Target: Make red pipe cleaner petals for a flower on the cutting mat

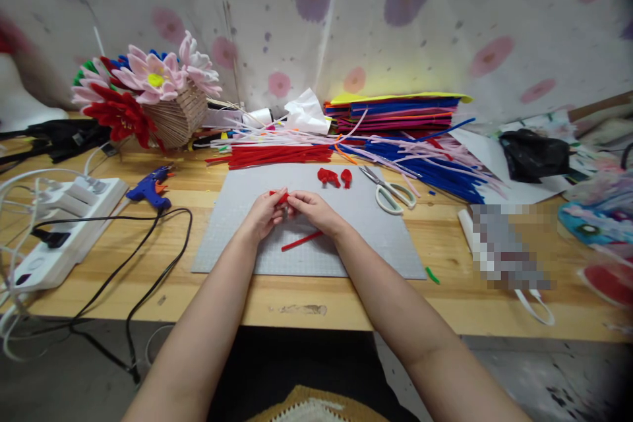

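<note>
My left hand and my right hand meet above the grey cutting mat, both pinching a short piece of red pipe cleaner. Fingers cover most of that piece, so its full shape is hidden. Under my right wrist a straight red pipe cleaner lies on the mat. Several small shaped red pieces rest near the mat's far edge. To their right lie scissors with pale handles, their blades slightly apart.
Bundles of red pipe cleaners and blue pipe cleaners lie behind the mat. A blue glue gun and a white power strip with looping cords are at left. A basket of fuzzy flowers stands at the back left.
</note>
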Demonstrator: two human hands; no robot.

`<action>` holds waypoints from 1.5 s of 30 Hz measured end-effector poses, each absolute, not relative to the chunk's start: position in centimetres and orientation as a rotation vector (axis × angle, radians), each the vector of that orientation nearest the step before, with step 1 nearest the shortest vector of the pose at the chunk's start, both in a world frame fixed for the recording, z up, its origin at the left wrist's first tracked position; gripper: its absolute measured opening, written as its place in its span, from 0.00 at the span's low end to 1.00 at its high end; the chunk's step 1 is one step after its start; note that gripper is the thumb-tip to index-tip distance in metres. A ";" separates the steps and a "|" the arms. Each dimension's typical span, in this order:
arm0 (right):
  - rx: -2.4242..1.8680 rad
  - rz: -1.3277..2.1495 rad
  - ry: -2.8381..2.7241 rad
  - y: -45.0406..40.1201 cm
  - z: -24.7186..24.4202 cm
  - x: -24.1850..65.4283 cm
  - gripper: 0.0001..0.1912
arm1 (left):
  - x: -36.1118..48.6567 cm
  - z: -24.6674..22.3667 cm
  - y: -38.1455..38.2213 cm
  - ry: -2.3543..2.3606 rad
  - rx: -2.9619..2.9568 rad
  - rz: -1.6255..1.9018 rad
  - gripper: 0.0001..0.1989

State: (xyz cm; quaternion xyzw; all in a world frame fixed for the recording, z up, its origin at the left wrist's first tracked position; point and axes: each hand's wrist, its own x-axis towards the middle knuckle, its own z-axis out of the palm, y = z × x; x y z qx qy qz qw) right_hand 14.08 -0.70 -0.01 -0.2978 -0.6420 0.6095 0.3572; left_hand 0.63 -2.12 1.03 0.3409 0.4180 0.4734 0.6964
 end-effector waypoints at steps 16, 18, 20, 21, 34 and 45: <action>-0.812 1.681 -1.428 -0.6 -1.1 13.3 0.15 | 1.5 0.5 -2.2 1.281 1.268 1.512 0.10; -0.808 1.659 -1.456 -0.7 -0.9 13.3 0.15 | 1.5 0.6 -2.2 1.232 1.167 1.490 0.11; -0.796 1.584 -1.534 -0.8 -0.5 13.3 0.15 | 1.4 0.7 -2.1 1.123 0.994 1.379 0.12; -0.794 1.536 -1.574 -0.9 -0.3 13.3 0.15 | 1.3 0.8 -2.1 1.056 0.908 1.306 0.12; -0.866 0.951 -1.807 -1.3 -0.7 13.3 0.11 | 1.0 1.2 -1.9 0.960 0.648 1.106 0.09; -0.906 0.773 -1.866 -1.2 -0.1 13.8 0.11 | 1.3 0.9 -1.9 0.889 0.722 1.086 0.13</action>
